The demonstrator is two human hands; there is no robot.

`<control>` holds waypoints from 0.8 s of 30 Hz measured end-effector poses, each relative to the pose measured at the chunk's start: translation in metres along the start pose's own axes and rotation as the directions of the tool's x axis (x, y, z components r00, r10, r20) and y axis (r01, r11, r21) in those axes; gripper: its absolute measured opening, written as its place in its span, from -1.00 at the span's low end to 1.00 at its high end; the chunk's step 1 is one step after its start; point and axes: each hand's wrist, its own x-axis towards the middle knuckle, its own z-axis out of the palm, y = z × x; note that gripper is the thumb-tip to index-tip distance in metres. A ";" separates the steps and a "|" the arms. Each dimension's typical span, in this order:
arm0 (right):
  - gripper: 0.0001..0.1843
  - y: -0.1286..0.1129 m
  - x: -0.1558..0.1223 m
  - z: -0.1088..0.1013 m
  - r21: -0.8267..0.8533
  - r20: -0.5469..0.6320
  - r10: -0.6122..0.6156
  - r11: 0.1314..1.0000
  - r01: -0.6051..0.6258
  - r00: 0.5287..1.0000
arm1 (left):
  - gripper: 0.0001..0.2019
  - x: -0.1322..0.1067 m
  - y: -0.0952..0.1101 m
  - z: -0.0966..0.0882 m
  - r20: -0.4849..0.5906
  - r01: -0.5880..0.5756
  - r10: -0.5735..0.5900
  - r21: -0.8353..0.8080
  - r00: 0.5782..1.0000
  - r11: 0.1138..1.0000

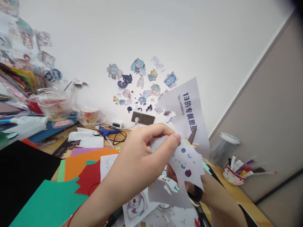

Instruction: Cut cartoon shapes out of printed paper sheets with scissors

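Observation:
My left hand (151,151) pinches a printed paper sheet (190,113) between thumb and fingers. The sheet carries large dark characters in its upper part, and small blue and purple dots lower down; its edges are partly cut away. My right hand (172,173) is mostly hidden behind the paper, with its fingers around the dark handles of a pair of scissors (193,135). One pointed blade shows above my left thumb, against the sheet. Below the hands lie cut paper scraps and a printed drawing (137,205).
Coloured sheets, including green paper (52,201) and orange paper (87,165), spread to the left. Behind them rests a blue glue gun (107,130) with its cord. A pen holder (233,176) and a lidded clear container (223,145) stand right. Cut-out stickers cover the wall.

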 end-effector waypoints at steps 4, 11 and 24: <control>-0.68 0.000 -0.002 -0.002 0.100 0.045 0.020 0.995 -0.025 0.999 | -0.80 0.000 0.001 -0.003 0.016 -0.063 0.061 0.190 0.998 0.980; -0.76 -0.009 -0.003 -0.004 0.126 0.039 0.046 0.991 -0.051 0.998 | -0.79 -0.001 0.004 -0.005 0.079 -0.213 0.199 0.433 0.977 0.876; -0.51 -0.013 -0.005 -0.010 0.119 0.186 0.141 0.979 -0.165 0.972 | -0.79 -0.001 0.002 -0.014 0.203 -0.225 0.139 0.505 0.969 0.834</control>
